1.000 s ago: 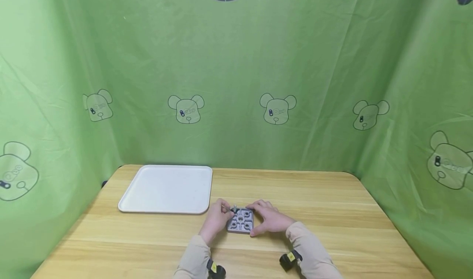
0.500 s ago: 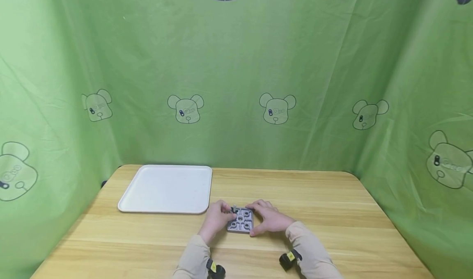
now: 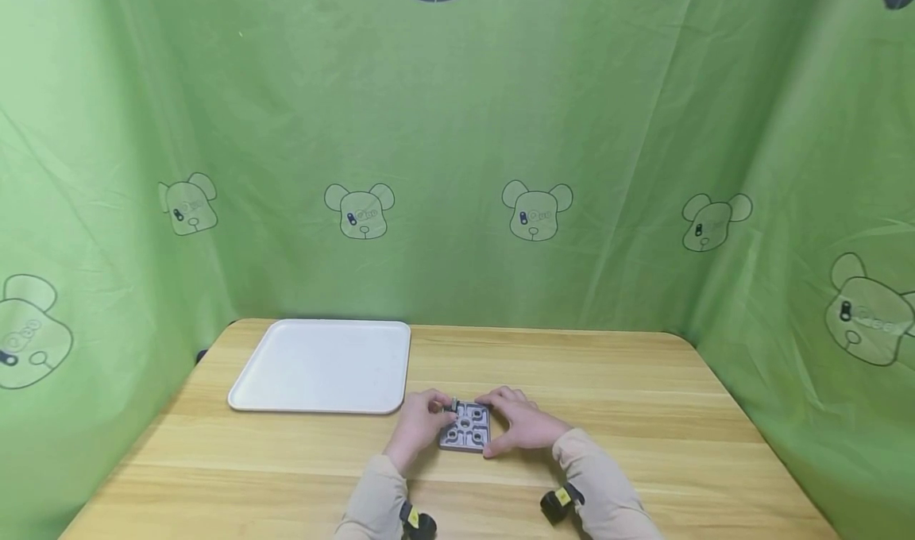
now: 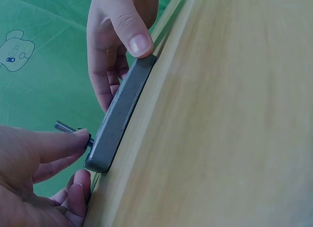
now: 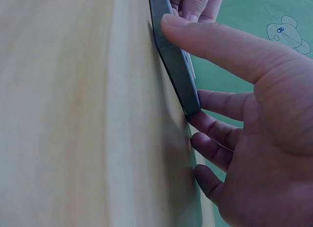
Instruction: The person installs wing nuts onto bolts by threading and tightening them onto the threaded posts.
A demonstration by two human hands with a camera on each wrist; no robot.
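Observation:
A square grey metal plate (image 3: 465,426) with recessed round holes lies on the table between both hands. At its far left corner stands a small silver bolt (image 3: 454,404), its ridged shank (image 4: 65,127) tilted away from the plate in the left wrist view. My left hand (image 3: 420,422) pinches the bolt low down, thumb and index finger right at the plate's face. My right hand (image 3: 525,421) grips the plate from the right, thumb (image 5: 215,38) against the near edge and fingers round the far corner. The left fingertips hide the bolt's lower end.
A white tray (image 3: 322,365) lies at the back left of the wooden table (image 3: 572,365). A green curtain (image 3: 457,270) with printed bear heads surrounds the table at the back and sides. Each wrist wears a black camera on a strap.
The left index finger and thumb have shifted slightly around the bolt, and the dark part at its base is now covered. The right hand and the plate stay where they were.

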